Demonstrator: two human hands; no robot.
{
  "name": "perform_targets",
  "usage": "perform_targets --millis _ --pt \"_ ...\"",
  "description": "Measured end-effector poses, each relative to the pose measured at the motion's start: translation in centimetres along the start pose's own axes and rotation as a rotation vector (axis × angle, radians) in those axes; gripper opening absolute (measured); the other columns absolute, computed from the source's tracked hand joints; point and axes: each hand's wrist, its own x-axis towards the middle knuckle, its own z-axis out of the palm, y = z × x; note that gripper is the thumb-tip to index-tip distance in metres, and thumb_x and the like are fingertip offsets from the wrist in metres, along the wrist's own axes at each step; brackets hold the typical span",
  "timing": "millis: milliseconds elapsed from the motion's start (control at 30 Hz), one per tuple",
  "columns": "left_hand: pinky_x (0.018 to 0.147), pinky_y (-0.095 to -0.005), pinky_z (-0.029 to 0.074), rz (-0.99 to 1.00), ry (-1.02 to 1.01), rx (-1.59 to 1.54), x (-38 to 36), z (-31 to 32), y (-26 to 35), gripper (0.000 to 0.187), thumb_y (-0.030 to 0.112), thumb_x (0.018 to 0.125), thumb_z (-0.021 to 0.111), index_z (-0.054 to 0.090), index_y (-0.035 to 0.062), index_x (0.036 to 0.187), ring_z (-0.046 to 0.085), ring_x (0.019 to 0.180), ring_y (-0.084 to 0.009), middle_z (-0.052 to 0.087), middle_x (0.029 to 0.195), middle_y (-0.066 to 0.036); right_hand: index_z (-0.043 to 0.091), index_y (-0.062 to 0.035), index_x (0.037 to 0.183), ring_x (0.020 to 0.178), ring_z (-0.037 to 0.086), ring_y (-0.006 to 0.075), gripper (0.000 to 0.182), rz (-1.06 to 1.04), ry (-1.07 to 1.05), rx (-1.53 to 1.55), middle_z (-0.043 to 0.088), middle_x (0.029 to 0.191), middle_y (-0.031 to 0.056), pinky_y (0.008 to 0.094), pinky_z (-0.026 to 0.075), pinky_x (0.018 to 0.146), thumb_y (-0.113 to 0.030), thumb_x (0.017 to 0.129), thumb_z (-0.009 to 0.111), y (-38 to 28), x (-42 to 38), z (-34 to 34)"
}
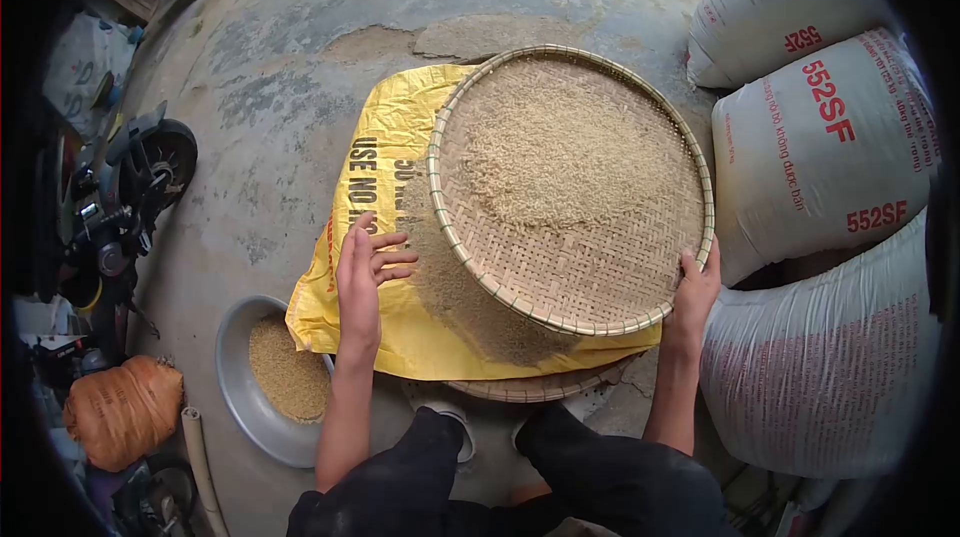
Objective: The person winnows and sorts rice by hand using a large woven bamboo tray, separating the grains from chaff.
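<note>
at centre right, the right hand (696, 292) clasps the woven tray (600, 277), fingers probably curled beneath to support the grain (560, 157), while the left hand (360, 282), centre-left, spreads open, empty.

There were two hands (362, 282) (697, 292) | two woven trays (600, 277) (545, 392) | one yellow sack (385, 127) | one basin (232, 372) | three stuffed white sacks (800, 12) (820, 152) (820, 377) | one orange bag (125, 412) | two trouser legs (400, 482) (625, 467)

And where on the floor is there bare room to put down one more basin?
Bare concrete floor lies between the motorbike and the yellow sheet, beyond the metal basin. The right is crowded: white sacks sit close beside the woven tray.
</note>
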Motion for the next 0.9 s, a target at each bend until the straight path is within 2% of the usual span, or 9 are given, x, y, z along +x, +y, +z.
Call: perform_targets --millis 100,333,500,567,700,733,767,833,900 --pt "0.081 -0.033 0.055 -0.002 0.059 -0.015 0.2 0.1 -0.9 0.063 0.049 0.106 0.032 0.034 0.0012 0.148 0.065 0.102 -0.0222 0.057 0.127 -0.021 0.041 0.0058 0.145 0.111 0.06 0.0198 0.053 -0.002 -0.081 0.051 0.057 0.132 0.0166 0.0296 0.048 0.096 0.008 0.093 0.052 -0.3 -0.5 0.1" --pt "0.089 -0.0335 0.053 -0.037 0.009 -0.08 0.3 0.5 -0.3 0.065 0.049 0.107 0.032 0.03 0.0007 0.15 0.063 0.111 -0.0263 0.053 0.135 -0.024 0.041 0.0052 0.146 0.108 0.062 0.0191 0.057 0.119 -0.092 0.067 0.059 0.129 0.0148 0.0293 0.05 0.094 0.007 0.091 0.056 3.1 0.6 -1.6" --pt "0.094 -0.0315 0.049 -0.028 -0.07 -0.115 1.3 0.7 -2.2 0.055 0.032 0.105 0.048 0.038 -0.0029 0.147 0.061 0.111 -0.0196 0.059 0.128 -0.017 0.041 0.0045 0.146 0.112 0.06 0.0201 0.057 0.126 -0.173 -0.072 0.057 0.131 0.0152 0.0309 0.048 0.097 0.005 0.091 0.057 3.8 -0.8 -1.7" --pt "0.095 -0.0296 0.047 0.045 0.003 0.143 1.4 0.3 -3.9 0.044 0.015 0.102 0.053 0.046 -0.005 0.14 0.06 0.108 -0.016 0.062 0.123 -0.013 0.041 0.0042 0.145 0.113 0.059 0.0212 0.055 0.2 -0.236 -0.151 0.058 0.129 0.0152 0.0331 0.045 0.1 0.003 0.093 0.057 3.3 -1.8 -1.5" --pt "0.094 -0.0302 0.046 0.014 -0.016 -0.011 0.4 0.4 -2.1 0.038 0.01 0.1 0.052 0.049 -0.0056 0.135 0.059 0.106 -0.0166 0.064 0.119 -0.011 0.04 0.006 0.145 0.115 0.057 0.0189 0.052 0.13 -0.194 -0.123 0.056 0.132 0.0163 0.0316 0.045 0.1 -0.002 0.097 0.057 0.2 -3.4 -0.3" --pt "0.094 -0.0304 0.046 0.143 0.004 -0.026 -0.3 0.5 -1.1 0.036 0.009 0.1 0.051 0.05 -0.0057 0.133 0.059 0.105 -0.0166 0.064 0.119 -0.011 0.04 0.006 0.145 0.115 0.057 0.0189 0.052 0.132 -0.193 -0.124 0.056 0.132 0.0163 0.0316 0.045 0.1 -0.002 0.097 0.057 -0.6 -3.8 0.2" --pt "0.094 -0.0305 0.046 0.272 0.02 -0.039 -0.8 0.6 -0.4 0.034 0.009 0.1 0.051 0.052 -0.0059 0.13 0.059 0.105 -0.0166 0.063 0.119 -0.011 0.039 0.0066 0.146 0.114 0.058 0.0185 0.053 -0.028 -0.146 -0.066 0.057 0.131 0.0165 0.0313 0.045 0.099 -0.004 0.097 0.057 -1.3 -4.2 0.6" --pt "0.093 -0.0305 0.046 0.271 0.051 0.021 -1.6 1.0 -0.8 0.033 0.007 0.1 0.05 0.052 -0.0061 0.13 0.059 0.104 -0.0159 0.063 0.118 -0.011 0.039 0.0077 0.146 0.109 0.06 0.0183 0.054 -0.225 -0.059 -0.053 0.06 0.128 0.0176 0.031 0.046 0.097 -0.003 0.096 0.057 -1.7 -4.5 1.0" --pt "0.097 -0.0297 0.046 0.104 0.036 0.057 -1.6 0.8 -2.4 0.038 0.002 0.097 0.048 0.05 -0.0068 0.134 0.06 0.108 -0.0161 0.063 0.121 -0.012 0.041 0.0081 0.145 0.108 0.06 0.0183 0.053 -0.074 -0.116 -0.119 0.061 0.126 0.0181 0.0309 0.047 0.097 -0.002 0.095 0.057 0.0 -3.5 -0.7"
